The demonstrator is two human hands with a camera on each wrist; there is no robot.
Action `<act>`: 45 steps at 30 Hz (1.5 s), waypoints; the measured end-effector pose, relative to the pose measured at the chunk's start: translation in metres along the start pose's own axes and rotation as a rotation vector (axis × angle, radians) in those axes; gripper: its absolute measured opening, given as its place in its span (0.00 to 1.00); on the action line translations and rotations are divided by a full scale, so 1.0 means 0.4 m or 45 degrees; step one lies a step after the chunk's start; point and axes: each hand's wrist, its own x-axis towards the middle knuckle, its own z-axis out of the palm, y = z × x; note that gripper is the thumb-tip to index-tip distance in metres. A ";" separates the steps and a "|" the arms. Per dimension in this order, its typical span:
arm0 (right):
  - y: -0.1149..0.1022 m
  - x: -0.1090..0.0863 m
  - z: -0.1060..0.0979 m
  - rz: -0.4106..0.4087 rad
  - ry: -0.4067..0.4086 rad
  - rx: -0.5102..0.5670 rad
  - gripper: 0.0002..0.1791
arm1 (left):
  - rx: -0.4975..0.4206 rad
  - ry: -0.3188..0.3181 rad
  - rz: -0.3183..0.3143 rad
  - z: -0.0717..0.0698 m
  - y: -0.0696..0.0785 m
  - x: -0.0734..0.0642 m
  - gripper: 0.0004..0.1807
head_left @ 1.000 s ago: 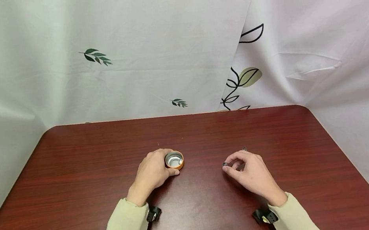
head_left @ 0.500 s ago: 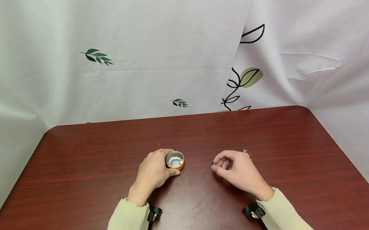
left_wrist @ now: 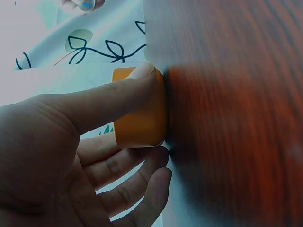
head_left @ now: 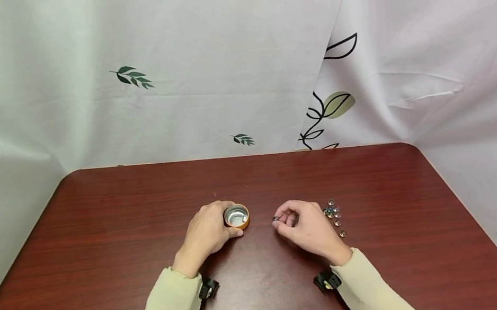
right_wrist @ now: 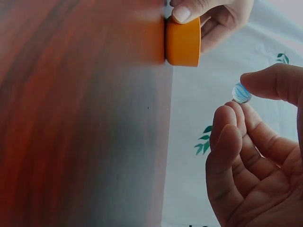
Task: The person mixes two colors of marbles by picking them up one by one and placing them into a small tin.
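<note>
My left hand (head_left: 204,230) grips a small round orange tin (left_wrist: 141,118) that stands on the table, thumb along the near side and fingers round the far side. The tin is open at the top and silvery inside, with a small shiny spot by its inner right wall. To the right, my right hand (head_left: 306,227) pinches a clear glass marble (right_wrist: 241,93) with blue swirls between thumb and fingertips. That marble is held above the table, a short way right of the tin.
Several loose glass marbles (head_left: 332,212) lie in a cluster on the dark red wooden table (head_left: 391,273), just right of my right hand. A white curtain (head_left: 194,50) with leaf prints hangs behind the table's far edge.
My right hand has moved left toward the tin with the marble, uncovering the loose marbles behind it. My left hand and the tin have stayed in place.
</note>
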 end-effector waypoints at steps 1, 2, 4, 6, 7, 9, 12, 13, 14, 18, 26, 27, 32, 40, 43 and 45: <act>-0.001 0.003 0.003 -0.004 0.000 0.005 0.06 | 0.000 0.001 -0.001 0.000 0.000 0.000 0.32; -0.002 0.005 0.006 -0.006 0.000 0.010 0.06 | -0.001 0.002 -0.001 0.000 0.000 -0.001 0.32; -0.005 0.011 0.013 -0.005 -0.001 0.022 0.06 | -0.002 0.002 -0.002 0.000 0.000 -0.002 0.32; -0.009 0.016 0.020 -0.003 -0.004 0.028 0.06 | -0.005 0.004 -0.003 0.000 0.000 -0.002 0.32; -0.011 0.020 0.024 -0.004 -0.003 0.030 0.06 | -0.006 0.005 -0.004 -0.001 0.001 -0.002 0.32; -0.015 0.026 0.031 -0.003 -0.001 0.033 0.06 | -0.009 0.007 -0.003 -0.001 0.001 -0.002 0.32; -0.024 0.036 0.042 -0.012 -0.005 0.038 0.05 | -0.016 0.012 -0.001 -0.002 0.002 -0.002 0.32; -0.028 0.039 0.046 -0.016 -0.009 0.041 0.05 | -0.019 0.013 0.001 -0.002 0.002 -0.002 0.31; -0.030 0.041 0.050 -0.019 -0.013 0.045 0.05 | -0.023 0.014 0.003 -0.002 0.003 -0.002 0.31; -0.042 0.051 0.065 -0.021 -0.019 0.056 0.04 | -0.030 0.023 0.015 -0.002 0.004 -0.002 0.30; -0.062 0.071 0.095 -0.007 -0.019 0.068 0.03 | -0.025 0.031 0.033 -0.004 0.002 -0.003 0.29; -0.064 0.074 0.098 -0.007 -0.022 0.070 0.02 | -0.024 0.032 0.034 -0.004 0.002 -0.003 0.29; -0.070 0.084 0.116 -0.006 -0.056 0.079 0.02 | -0.015 0.025 0.030 -0.003 -0.001 -0.003 0.29; -0.078 0.096 0.134 0.013 -0.091 0.045 0.03 | -0.004 0.018 0.021 -0.003 0.001 -0.003 0.30; -0.080 0.097 0.137 0.015 -0.111 0.025 0.03 | -0.002 0.019 0.023 -0.002 0.002 -0.003 0.30; -0.080 0.098 0.140 0.015 -0.121 0.004 0.03 | -0.004 0.021 0.024 -0.002 0.002 -0.003 0.29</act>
